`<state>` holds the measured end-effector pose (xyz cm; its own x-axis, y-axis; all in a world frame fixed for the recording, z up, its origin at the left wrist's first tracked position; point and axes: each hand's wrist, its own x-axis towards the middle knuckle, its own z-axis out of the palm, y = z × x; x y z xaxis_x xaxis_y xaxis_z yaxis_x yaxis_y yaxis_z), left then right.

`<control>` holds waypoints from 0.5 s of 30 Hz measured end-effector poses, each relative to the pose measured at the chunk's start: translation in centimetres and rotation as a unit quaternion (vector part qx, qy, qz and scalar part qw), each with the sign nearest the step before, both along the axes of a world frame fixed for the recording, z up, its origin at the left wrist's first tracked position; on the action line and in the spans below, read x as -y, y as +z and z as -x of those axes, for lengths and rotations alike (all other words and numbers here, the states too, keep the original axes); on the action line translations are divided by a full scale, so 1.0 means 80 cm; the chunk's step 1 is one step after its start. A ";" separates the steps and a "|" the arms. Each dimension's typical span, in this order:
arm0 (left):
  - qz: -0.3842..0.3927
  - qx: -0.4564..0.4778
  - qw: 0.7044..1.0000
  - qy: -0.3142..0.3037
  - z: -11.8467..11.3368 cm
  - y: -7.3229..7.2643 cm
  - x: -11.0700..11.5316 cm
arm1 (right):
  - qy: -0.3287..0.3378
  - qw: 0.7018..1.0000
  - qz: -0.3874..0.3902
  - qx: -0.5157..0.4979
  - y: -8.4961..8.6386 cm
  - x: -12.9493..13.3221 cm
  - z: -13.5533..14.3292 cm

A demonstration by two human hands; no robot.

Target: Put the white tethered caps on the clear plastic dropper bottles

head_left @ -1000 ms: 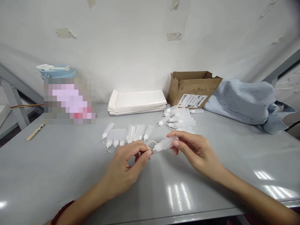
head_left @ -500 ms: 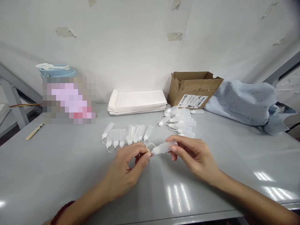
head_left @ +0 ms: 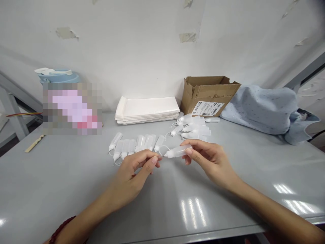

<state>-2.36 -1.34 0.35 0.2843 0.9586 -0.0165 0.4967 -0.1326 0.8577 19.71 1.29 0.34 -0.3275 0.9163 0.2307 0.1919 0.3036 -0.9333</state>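
A small translucent squeeze bottle (head_left: 177,151) lies almost level above the table, its thin tip pointing left. My right hand (head_left: 210,161) grips it by the base between thumb and fingers. From the bottle's neck a thin white strap (head_left: 164,147) loops over to my left hand (head_left: 138,171), whose thumb and forefinger pinch the strap's end just left of the tip; the small cap there is mostly hidden by the fingertips. Behind my left hand, several similar bottles (head_left: 140,142) form a rough row. More of them lie in a pile (head_left: 196,128) beyond my right hand.
A stack of white envelopes (head_left: 149,108) rests against the wall, beside an open cardboard box (head_left: 210,95). Blue speckled cloth (head_left: 261,110) is at the right. On the left are a light blue lidded container (head_left: 59,77), a blurred-out patch and a flat yellowish strip (head_left: 35,143).
Both hands and the bottle have risen slightly in view. My left fingertips have drawn a little left of the bottle's tip, and a small gap now shows. The camera view has shifted a bit.
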 end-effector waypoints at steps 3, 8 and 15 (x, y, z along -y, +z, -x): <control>0.006 0.010 1.000 0.004 -0.001 -0.001 0.001 | 0.003 1.000 0.013 0.005 0.000 0.001 0.000; -0.020 0.013 1.000 0.006 -0.003 -0.004 0.002 | 0.007 1.000 0.021 -0.004 -0.003 0.003 0.003; -0.068 0.014 0.997 0.019 -0.006 -0.005 0.002 | -0.002 0.999 0.036 -0.010 -0.008 0.008 0.007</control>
<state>-1.89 -1.51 -0.08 0.2465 0.9614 0.1226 0.4804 -0.2311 0.8461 19.17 0.68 -0.27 -0.3204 0.9318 0.1705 0.1731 0.2346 -0.9566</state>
